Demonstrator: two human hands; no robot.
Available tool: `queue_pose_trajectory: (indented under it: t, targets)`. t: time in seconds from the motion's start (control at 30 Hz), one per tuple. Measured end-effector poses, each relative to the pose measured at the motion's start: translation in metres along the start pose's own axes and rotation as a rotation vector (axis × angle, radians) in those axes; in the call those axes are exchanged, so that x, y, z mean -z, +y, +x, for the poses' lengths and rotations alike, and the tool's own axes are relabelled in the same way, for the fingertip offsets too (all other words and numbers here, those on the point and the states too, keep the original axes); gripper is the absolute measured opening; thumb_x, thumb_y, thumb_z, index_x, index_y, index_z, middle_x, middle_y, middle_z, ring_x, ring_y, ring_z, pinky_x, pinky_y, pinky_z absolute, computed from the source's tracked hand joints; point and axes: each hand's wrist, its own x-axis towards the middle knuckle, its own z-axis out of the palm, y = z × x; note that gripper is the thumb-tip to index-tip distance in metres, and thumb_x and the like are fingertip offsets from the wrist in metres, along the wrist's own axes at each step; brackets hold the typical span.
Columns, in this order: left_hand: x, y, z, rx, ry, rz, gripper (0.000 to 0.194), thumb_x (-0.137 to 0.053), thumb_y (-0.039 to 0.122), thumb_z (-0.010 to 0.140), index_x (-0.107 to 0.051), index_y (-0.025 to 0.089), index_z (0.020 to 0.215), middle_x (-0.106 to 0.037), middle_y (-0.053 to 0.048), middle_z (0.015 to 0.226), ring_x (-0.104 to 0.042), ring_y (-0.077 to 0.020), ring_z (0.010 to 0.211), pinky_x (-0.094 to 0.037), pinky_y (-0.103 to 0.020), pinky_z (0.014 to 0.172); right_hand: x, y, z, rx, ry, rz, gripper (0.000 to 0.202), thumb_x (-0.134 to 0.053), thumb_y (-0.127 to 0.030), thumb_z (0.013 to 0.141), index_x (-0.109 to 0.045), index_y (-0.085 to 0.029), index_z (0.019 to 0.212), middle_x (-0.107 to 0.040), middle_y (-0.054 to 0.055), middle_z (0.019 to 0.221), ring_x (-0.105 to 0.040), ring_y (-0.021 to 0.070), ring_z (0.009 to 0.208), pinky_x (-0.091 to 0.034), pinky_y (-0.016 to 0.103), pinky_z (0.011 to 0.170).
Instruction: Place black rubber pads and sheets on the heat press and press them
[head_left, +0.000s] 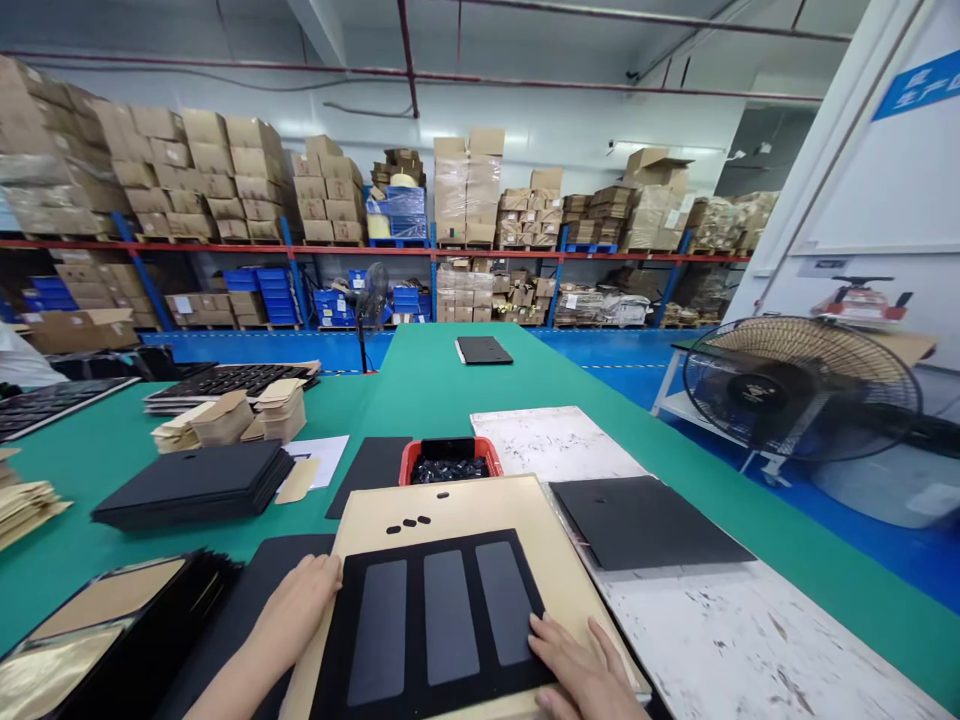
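Note:
A black panel [416, 630] with three grey rounded windows lies on a tan board [465, 503] in front of me. My left hand [300, 600] rests at the panel's upper left edge, fingers pressed together at the board's side. Over the panel's right edge lies my right hand [581, 665], its fingers spread and flat. Several small black ovals [409, 523] sit on the board above the panel. Just behind the board is a red basket [406, 468] filled with small dark pieces.
Black sheets [649, 522] lie on a stained white board [765, 640] at the right. Stacks of black sheets [195, 480] and tan card pieces [225, 418] stand at the left. A large fan [799, 390] is beyond the green table [442, 385].

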Motion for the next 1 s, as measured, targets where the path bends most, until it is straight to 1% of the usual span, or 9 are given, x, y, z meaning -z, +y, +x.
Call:
queue_pose_trajectory:
  t: [0.23,0.4,0.47,0.6,0.7,0.73,0.8,0.87,1.0]
  targets:
    - [0.015,0.010,-0.010,-0.042,0.022,0.105,0.029,-0.029,0.011,0.087,-0.056,0.017,0.076,-0.057,-0.008,0.085,-0.049,-0.0218,0.081,-0.034,-0.033,0.072,0.011,-0.015,-0.003,-0.049,0.027,0.041,0.048,-0.034,-0.049,0.093,-0.054,-0.025,0.130,-0.043,0.008,0.139,-0.038,0.0271,0.130,-0.014,0.057,0.110]
    - [0.029,0.022,-0.044,-0.049,-0.094,0.182,0.031,-0.031,0.003,0.081,-0.058,0.017,0.076,-0.056,-0.007,0.085,-0.051,-0.0215,0.081,-0.036,-0.033,0.068,0.019,-0.017,-0.004,-0.086,-0.020,-0.008,0.050,-0.034,-0.052,0.092,-0.053,-0.025,0.130,-0.041,0.007,0.140,-0.035,0.0266,0.131,-0.013,0.056,0.111]
    - [0.027,0.028,-0.059,-0.005,-0.057,0.171,0.030,-0.033,0.006,0.083,-0.060,0.017,0.079,-0.057,-0.008,0.091,-0.053,-0.0233,0.088,-0.040,-0.035,0.072,0.020,-0.013,-0.004,-0.056,-0.016,-0.019,0.051,-0.034,-0.052,0.092,-0.053,-0.025,0.130,-0.043,0.007,0.139,-0.036,0.0275,0.130,-0.015,0.057,0.110]
    - [-0.001,0.050,-0.092,0.008,0.123,0.075,0.028,-0.043,0.023,0.089,-0.059,0.016,0.111,-0.056,-0.012,0.122,-0.042,-0.0286,0.123,-0.039,-0.043,0.098,0.013,-0.001,-0.001,0.004,0.011,-0.077,0.053,-0.034,-0.053,0.091,-0.054,-0.024,0.130,-0.046,0.008,0.137,-0.038,0.0284,0.129,-0.019,0.057,0.109]
    - [-0.037,0.075,-0.118,-0.198,0.127,-0.026,0.061,-0.053,0.039,0.086,-0.032,0.020,0.141,-0.039,-0.009,0.144,-0.034,-0.0283,0.133,-0.038,-0.043,0.105,0.002,0.009,-0.001,0.035,0.045,-0.121,0.055,-0.032,-0.056,0.090,-0.054,-0.025,0.129,-0.046,0.008,0.137,-0.039,0.0283,0.129,-0.021,0.057,0.108]
    - [-0.048,0.084,-0.125,-0.282,0.129,-0.024,0.070,-0.054,0.038,0.085,-0.021,0.019,0.145,-0.034,-0.009,0.147,-0.033,-0.0284,0.134,-0.039,-0.043,0.106,-0.002,0.012,-0.001,0.044,0.061,-0.133,0.055,-0.032,-0.057,0.090,-0.054,-0.026,0.129,-0.046,0.007,0.137,-0.039,0.0285,0.129,-0.023,0.057,0.107]
    - [-0.067,0.097,-0.134,-0.332,0.179,0.026,0.074,-0.045,0.018,0.087,-0.003,0.018,0.147,-0.027,-0.010,0.149,-0.030,-0.0264,0.135,-0.039,-0.042,0.106,-0.009,0.017,-0.001,0.066,0.093,-0.150,0.055,-0.033,-0.058,0.089,-0.052,-0.027,0.131,-0.045,0.007,0.138,-0.039,0.0293,0.129,-0.026,0.057,0.106]
    - [-0.077,0.104,-0.137,-0.302,0.251,0.095,0.078,-0.030,-0.004,0.081,0.008,0.017,0.146,-0.028,-0.009,0.148,-0.028,-0.0221,0.135,-0.040,-0.039,0.106,-0.014,0.023,-0.001,0.105,0.111,-0.159,0.056,-0.036,-0.058,0.088,-0.048,-0.029,0.134,-0.044,0.007,0.139,-0.039,0.0304,0.128,-0.029,0.057,0.104]
    - [-0.065,0.098,-0.133,-0.306,0.327,0.135,0.088,-0.019,-0.016,0.068,0.010,0.017,0.145,-0.036,-0.008,0.144,-0.032,-0.0167,0.132,-0.043,-0.034,0.104,-0.015,0.033,0.000,0.197,0.139,-0.185,0.060,-0.045,-0.057,0.085,-0.039,-0.031,0.139,-0.043,0.007,0.140,-0.040,0.0320,0.128,-0.030,0.059,0.102]
